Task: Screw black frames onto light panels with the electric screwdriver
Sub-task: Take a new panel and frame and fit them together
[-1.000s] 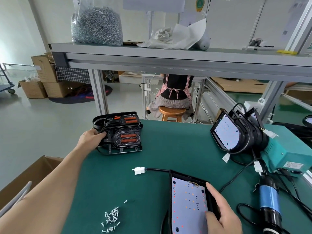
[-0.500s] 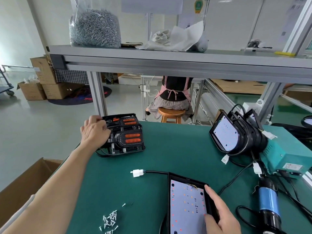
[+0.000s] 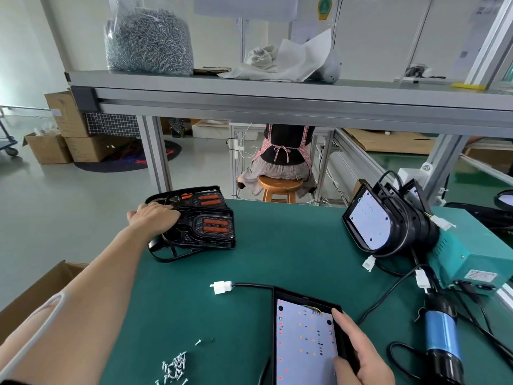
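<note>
Black plastic frames with orange inserts (image 3: pixel 205 218), stacked far-left of the white LED light panel (image 3: pixel 305 343), are gripped by left hand (image 3: pixel 155 219) fingers; right hand (image 3: pixel 358 354) fingers, flat, steady the panel.

**Bare arms, white strap**

The left hand (image 3: pixel 154 218) and right hand (image 3: pixel 358 354) are both bare: no gloves, rings or watch show. The left forearm is uncovered along its whole visible length. A thin white strap (image 3: pixel 41 326) loops by the upper left arm at the lower left edge.
</note>
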